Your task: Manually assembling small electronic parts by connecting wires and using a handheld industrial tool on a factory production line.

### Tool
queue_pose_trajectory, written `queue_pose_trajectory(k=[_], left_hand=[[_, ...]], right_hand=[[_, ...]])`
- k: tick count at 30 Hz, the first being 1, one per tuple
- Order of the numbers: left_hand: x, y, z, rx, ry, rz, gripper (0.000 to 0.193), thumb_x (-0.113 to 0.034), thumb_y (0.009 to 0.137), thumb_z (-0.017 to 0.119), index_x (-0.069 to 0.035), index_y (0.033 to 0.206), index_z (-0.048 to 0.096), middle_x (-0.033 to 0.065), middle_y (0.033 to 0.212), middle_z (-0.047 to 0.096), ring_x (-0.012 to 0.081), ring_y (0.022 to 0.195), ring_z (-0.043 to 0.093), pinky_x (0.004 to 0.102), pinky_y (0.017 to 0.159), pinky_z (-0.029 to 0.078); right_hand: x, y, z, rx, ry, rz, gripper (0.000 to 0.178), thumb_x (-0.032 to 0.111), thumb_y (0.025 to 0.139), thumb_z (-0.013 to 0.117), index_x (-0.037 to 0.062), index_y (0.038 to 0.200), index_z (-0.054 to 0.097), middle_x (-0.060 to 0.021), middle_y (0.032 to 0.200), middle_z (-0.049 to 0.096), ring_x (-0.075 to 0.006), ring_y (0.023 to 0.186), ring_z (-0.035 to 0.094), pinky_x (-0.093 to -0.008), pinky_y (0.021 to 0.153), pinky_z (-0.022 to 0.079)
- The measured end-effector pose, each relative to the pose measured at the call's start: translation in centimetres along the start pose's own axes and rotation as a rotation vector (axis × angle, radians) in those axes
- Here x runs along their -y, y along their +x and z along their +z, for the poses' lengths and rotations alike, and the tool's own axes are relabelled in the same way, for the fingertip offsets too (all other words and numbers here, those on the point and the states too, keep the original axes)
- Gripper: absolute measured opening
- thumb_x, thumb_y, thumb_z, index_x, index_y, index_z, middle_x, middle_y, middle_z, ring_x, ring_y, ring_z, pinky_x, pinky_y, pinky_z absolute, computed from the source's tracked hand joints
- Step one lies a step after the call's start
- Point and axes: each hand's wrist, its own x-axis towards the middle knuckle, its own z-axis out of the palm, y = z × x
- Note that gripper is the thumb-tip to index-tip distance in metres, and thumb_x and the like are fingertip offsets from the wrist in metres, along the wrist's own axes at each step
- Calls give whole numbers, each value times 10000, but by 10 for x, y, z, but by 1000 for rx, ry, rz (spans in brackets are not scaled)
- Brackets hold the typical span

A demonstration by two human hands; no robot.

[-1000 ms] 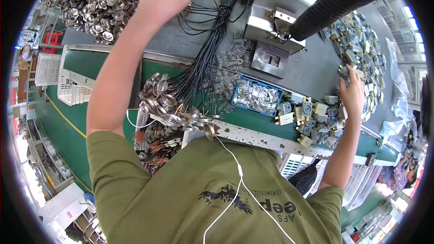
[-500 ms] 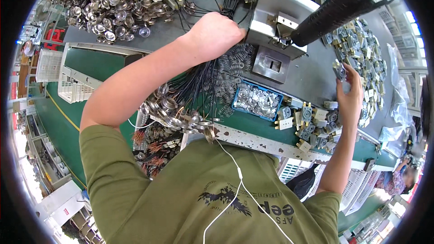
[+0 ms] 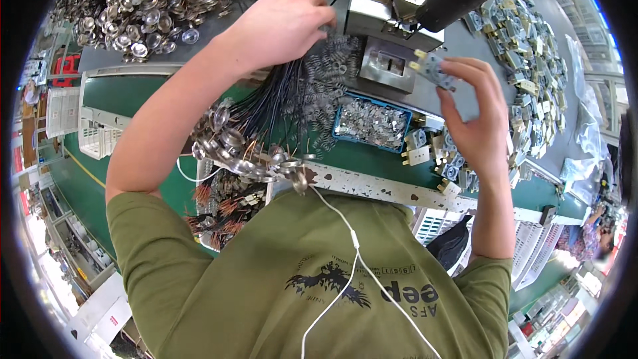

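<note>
The left forearm [image 3: 176, 103] is being held on a slant, reaching up and to the right from a widely bent elbow [image 3: 129, 176]. The left hand [image 3: 286, 26] is being turned back-side up, its fingers [image 3: 318, 12] being curled over toward the right, so that their grip is being partly hidden. The right forearm [image 3: 493, 203] is being held nearly upright in the view, with the right wrist [image 3: 490, 159] being bent slightly leftward. The right hand [image 3: 475, 100] is being held lower than the left, its thumb [image 3: 449, 108] being set below the index finger [image 3: 462, 66] in a pinch. Both hands are being held well apart.
</note>
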Motion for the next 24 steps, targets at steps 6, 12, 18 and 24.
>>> queue_pose_trajectory(k=[6,12,18,24], left_hand=[[7,-4,-13,-72,-339,-60,186,-115,934,655,-29,1096,628,110,902,688,245,786,670,368,748,548],[1,-16,-19,-85,-387,-67,201,-119,931,659,-38,1113,631,101,919,682,229,793,666,366,762,544],[-8,-22,-22,-61,-421,-70,204,-122,933,655,-43,1120,633,102,928,677,232,804,666,371,775,540],[-7,-25,-18,-103,-434,-51,197,-109,927,657,-38,1110,642,102,914,668,227,789,650,360,764,536]], right_hand=[[-21,-3,47,86,-10,-22,333,-20,822,744,67,1140,693,-125,1189,694,-326,1074,665,-399,954,519],[-26,0,57,98,-80,-17,252,44,836,765,78,1082,723,-90,1160,719,-301,1072,662,-393,938,521],[-23,-1,61,42,-146,-45,210,30,837,758,68,1041,730,-91,1124,729,-291,1030,668,-388,914,527],[-26,0,61,56,-117,-19,192,3,837,740,75,1015,744,-90,1127,734,-292,1034,667,-394,914,530]])
